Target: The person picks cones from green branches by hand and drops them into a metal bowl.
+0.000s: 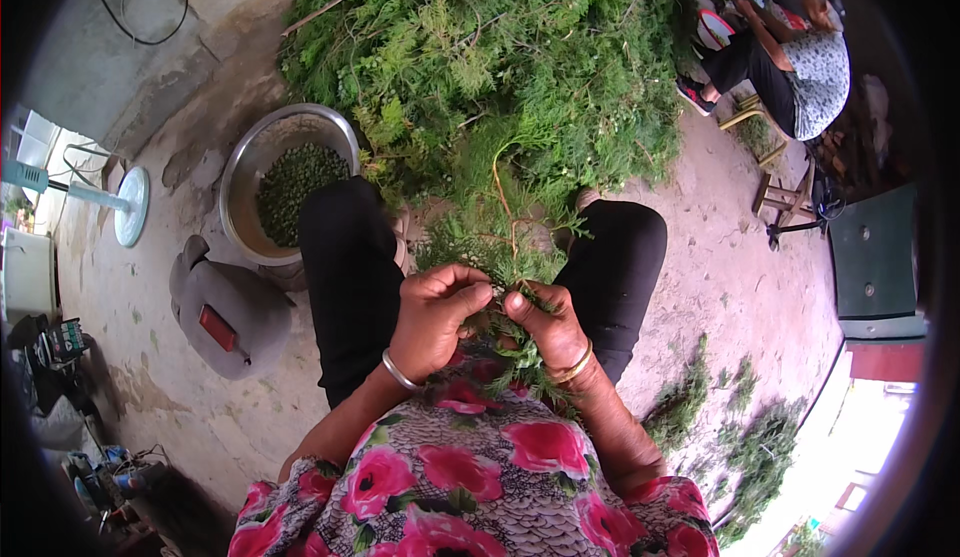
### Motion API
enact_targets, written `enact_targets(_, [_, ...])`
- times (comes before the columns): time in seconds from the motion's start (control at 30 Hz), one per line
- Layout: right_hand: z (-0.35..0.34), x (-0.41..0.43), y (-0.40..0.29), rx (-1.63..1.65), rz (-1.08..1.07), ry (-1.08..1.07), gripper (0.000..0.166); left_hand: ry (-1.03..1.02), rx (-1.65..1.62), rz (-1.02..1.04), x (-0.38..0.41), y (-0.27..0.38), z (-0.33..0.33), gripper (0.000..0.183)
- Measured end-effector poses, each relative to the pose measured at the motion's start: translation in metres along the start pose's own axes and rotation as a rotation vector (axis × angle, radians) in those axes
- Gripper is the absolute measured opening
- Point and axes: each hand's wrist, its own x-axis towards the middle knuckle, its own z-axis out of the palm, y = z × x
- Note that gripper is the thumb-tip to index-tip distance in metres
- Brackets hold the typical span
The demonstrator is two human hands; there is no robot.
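Between my knees I hold a leafy green conifer branch (513,238) with a thin orange-brown stem. My right hand (551,324) is closed around its lower part, thumb on top. Close beside it, my left hand (442,321) has thumb and forefinger brought together at the sprigs; whether something small is between them cannot be told. A large heap of cut conifer branches (487,54) lies in front of my feet. Left of my knee stands a wide metal basin (234,204), partly filled with small round green cones or berries (300,186).
A grey cushioned seat or bundle (255,317) with a red object (217,328) on it lies at the left, near a fan (131,204). Another person (795,69) sits at the upper right by a small wooden stool (784,197). Loose sprigs (761,452) lie at the lower right.
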Motion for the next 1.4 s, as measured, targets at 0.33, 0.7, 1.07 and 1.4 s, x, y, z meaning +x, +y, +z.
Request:
enact_targets(0.33, [-0.003,-0.006,-0.009,0.057,-0.027,0.017,0.029,0.052,-0.321,-0.166,-0.004,0.019,-0.023,0.01])
enact_targets(0.7, [-0.005,-0.003,-0.01,-0.012,-0.012,-0.005,0.022,-0.198,0.422,0.064,-0.016,0.017,-0.002,0.016])
enact_targets(1.07, [-0.009,-0.001,-0.012,0.445,0.121,-0.037,0.031,-0.325,-0.731,-0.283,-0.006,0.002,-0.013,0.018])
enact_targets(1.4, [-0.019,0.001,-0.012,0.153,0.007,0.091,0.02,-0.156,-0.702,-0.216,0.0,0.028,-0.009,0.039])
